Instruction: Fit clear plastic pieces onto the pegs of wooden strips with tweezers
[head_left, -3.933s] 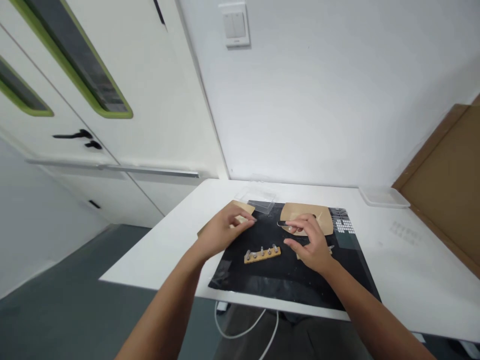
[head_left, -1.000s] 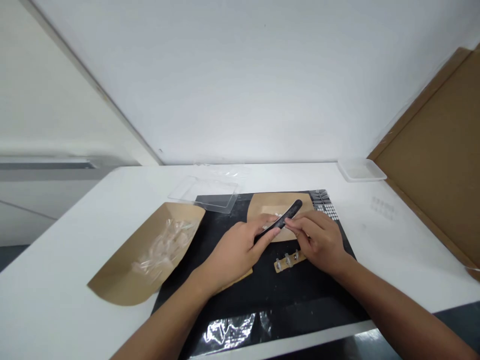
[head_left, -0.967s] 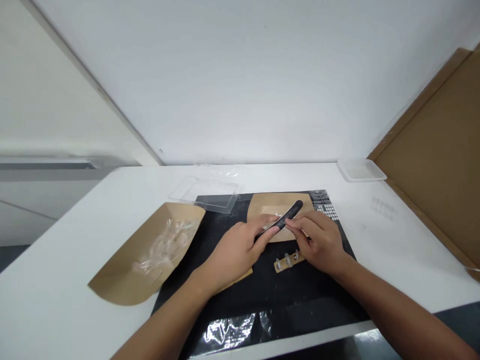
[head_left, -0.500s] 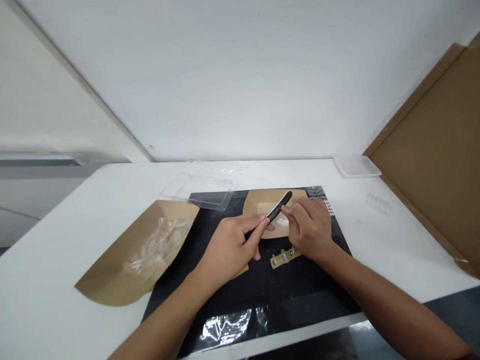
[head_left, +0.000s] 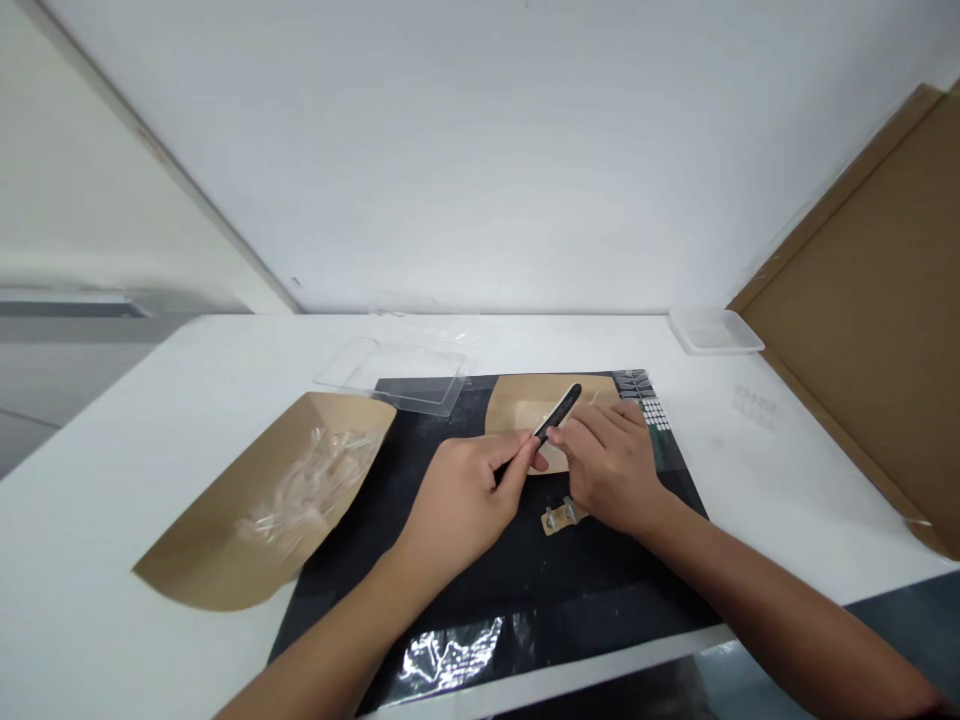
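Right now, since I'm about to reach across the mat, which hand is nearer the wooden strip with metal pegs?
Right: the right hand partly overlaps the wooden strip from its right side, while the left hand sits farther off, to the strip's left.

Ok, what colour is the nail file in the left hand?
The nail file is black, seen best in the head view.

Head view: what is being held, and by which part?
The left hand holds a slim black file-like stick by its lower end, between thumb and fingers. The right hand is beside it; whether it holds anything cannot be told.
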